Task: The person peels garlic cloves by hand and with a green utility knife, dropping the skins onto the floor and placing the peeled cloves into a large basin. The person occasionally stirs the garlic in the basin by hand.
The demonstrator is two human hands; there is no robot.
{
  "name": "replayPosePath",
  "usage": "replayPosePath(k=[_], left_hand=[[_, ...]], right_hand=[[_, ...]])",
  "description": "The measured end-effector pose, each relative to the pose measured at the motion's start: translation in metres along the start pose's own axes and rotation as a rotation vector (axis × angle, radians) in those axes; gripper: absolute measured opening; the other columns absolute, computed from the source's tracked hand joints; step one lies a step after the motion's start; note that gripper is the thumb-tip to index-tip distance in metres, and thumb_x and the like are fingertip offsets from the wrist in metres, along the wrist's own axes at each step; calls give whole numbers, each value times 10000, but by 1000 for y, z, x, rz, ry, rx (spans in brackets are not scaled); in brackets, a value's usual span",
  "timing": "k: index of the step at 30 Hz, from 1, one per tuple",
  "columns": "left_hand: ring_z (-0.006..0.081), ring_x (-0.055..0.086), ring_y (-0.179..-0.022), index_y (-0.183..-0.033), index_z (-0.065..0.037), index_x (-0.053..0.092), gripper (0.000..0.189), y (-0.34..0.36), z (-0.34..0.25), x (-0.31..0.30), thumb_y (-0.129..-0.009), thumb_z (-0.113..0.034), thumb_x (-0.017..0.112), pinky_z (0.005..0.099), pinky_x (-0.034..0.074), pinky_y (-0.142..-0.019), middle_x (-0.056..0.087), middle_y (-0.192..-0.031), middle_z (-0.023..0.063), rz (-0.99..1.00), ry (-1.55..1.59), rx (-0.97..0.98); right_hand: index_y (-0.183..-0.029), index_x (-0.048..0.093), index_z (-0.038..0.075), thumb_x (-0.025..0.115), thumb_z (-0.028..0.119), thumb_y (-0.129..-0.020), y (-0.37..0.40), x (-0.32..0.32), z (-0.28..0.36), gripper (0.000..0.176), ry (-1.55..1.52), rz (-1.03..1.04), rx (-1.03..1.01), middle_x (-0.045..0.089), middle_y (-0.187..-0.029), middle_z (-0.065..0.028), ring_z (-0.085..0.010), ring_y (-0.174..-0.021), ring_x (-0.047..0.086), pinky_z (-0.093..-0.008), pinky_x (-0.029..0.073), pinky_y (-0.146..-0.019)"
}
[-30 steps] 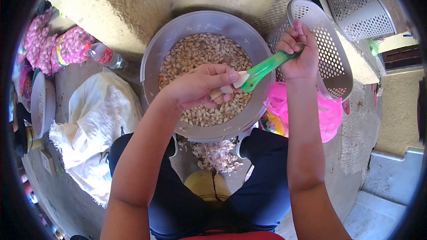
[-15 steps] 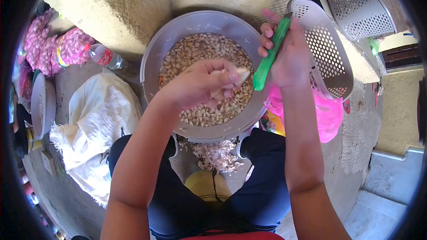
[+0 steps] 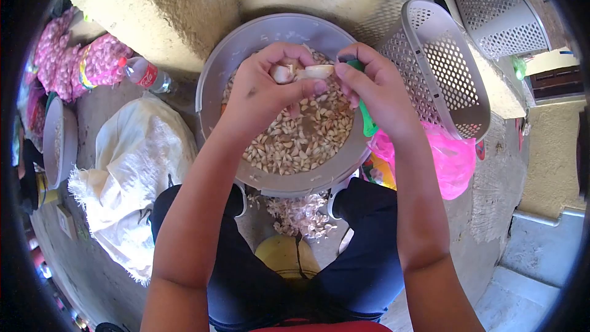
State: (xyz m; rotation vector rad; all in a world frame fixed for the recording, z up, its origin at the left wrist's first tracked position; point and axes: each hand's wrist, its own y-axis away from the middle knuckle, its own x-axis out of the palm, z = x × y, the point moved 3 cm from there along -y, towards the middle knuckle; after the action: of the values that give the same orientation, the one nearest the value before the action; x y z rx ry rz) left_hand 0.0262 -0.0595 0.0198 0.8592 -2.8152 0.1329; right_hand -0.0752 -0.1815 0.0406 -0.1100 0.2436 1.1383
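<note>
Over a wide grey basin (image 3: pixel 209 83) of loose garlic cloves (image 3: pixel 286 147), my left hand (image 3: pixel 255 92) is closed around a few garlic cloves. One pale garlic clove (image 3: pixel 317 72) sticks out between its thumb and fingers toward the right. My right hand (image 3: pixel 384 95) grips a green-handled knife (image 3: pixel 367 120), its handle hanging below the palm and part of it hidden by the fingers. The right thumb and fingertips meet the end of that clove, close to the dark blade.
A perforated grey basket (image 3: pixel 452 74) and a pink plastic bag (image 3: pixel 448 166) are on the right. To the left lie a white sack (image 3: pixel 135 166), a Coca-Cola bottle (image 3: pixel 147 75) and pink net bags of garlic (image 3: pixel 101 64). Peelings (image 3: pixel 301 215) are heaped below the basin.
My right hand has moved left and down to the clove, turning the knife inward. My left hand has risen slightly. The basket has shifted its tilt a little.
</note>
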Motion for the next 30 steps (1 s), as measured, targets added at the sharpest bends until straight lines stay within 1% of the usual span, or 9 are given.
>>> replayPosePath(k=[2, 5, 8, 11, 17, 20, 23, 26, 30], left_hand=[[55, 517, -584, -901, -27, 540, 257, 0, -1, -1, -685, 14, 672, 182, 414, -421, 553, -772, 24, -29, 3, 35], [53, 525, -659, -868, -22, 554, 219, 0, -2, -1, -691, 4, 679, 177, 449, -465, 560, -861, 29, -16, 10, 21], [53, 526, -669, -867, -28, 555, 222, 0, -2, 1, -687, 12, 679, 175, 448, -460, 559, -859, 27, -9, -16, 39], [49, 523, -667, -858, -31, 554, 216, 0, -2, 2, -688, 18, 676, 173, 446, -452, 557, -858, 24, -10, 1, 76], [48, 511, -709, -855, -43, 556, 238, -1, 1, -1, -669, 14, 691, 171, 440, -521, 546, -854, 10, -42, -121, 143], [57, 506, -747, -852, -47, 562, 252, 0, -1, 0, -652, -2, 709, 186, 433, -598, 544, -842, 4, -39, -118, 111], [75, 508, -763, -834, -45, 571, 250, -1, 0, -2, -637, -21, 723, 212, 428, -655, 545, -833, 8, -63, -212, 202], [103, 518, -780, -818, -43, 578, 249, 0, -2, -2, -622, -33, 731, 236, 418, -697, 551, -830, 23, -77, -261, 212], [133, 534, -769, -810, -43, 579, 247, 0, -4, -3, -613, -27, 728, 247, 423, -690, 559, -831, 46, -80, -331, 279]], right_hand=[[-877, 560, 0, 562, 185, -801, 2, 0, 2, 200, 138, -13, -75, 587, -708, -59, -99, -645, 533, -249, 430, -582], [-847, 575, -12, 569, 175, -790, 4, 4, 4, 196, 100, 2, -66, 604, -720, -74, -117, -659, 547, -267, 432, -614], [-850, 574, -7, 572, 174, -785, 5, 5, 7, 193, 91, -15, -87, 609, -715, -82, -121, -659, 554, -272, 433, -611], [-844, 574, -1, 574, 173, -781, 5, 4, 5, 185, 181, -23, -135, 615, -724, -92, -125, -662, 560, -274, 433, -611], [-844, 575, 7, 574, 183, -779, 7, 4, 6, 188, 229, -44, -156, 608, -715, -112, -150, -647, 564, -286, 433, -604], [-843, 573, 6, 570, 189, -778, 7, 4, 6, 195, 254, -37, -170, 602, -708, -124, -176, -632, 567, -293, 433, -594], [-839, 573, 6, 565, 194, -778, 6, 4, 5, 198, 271, -36, -176, 593, -687, -133, -195, -607, 566, -301, 432, -575], [-824, 572, 5, 564, 200, -778, 7, 5, 5, 201, 299, -31, -161, 584, -664, -140, -209, -579, 560, -310, 429, -553], [-794, 571, 3, 566, 207, -775, 7, 5, 5, 205, 328, -25, -140, 570, -639, -148, -214, -560, 552, -319, 422, -534]])
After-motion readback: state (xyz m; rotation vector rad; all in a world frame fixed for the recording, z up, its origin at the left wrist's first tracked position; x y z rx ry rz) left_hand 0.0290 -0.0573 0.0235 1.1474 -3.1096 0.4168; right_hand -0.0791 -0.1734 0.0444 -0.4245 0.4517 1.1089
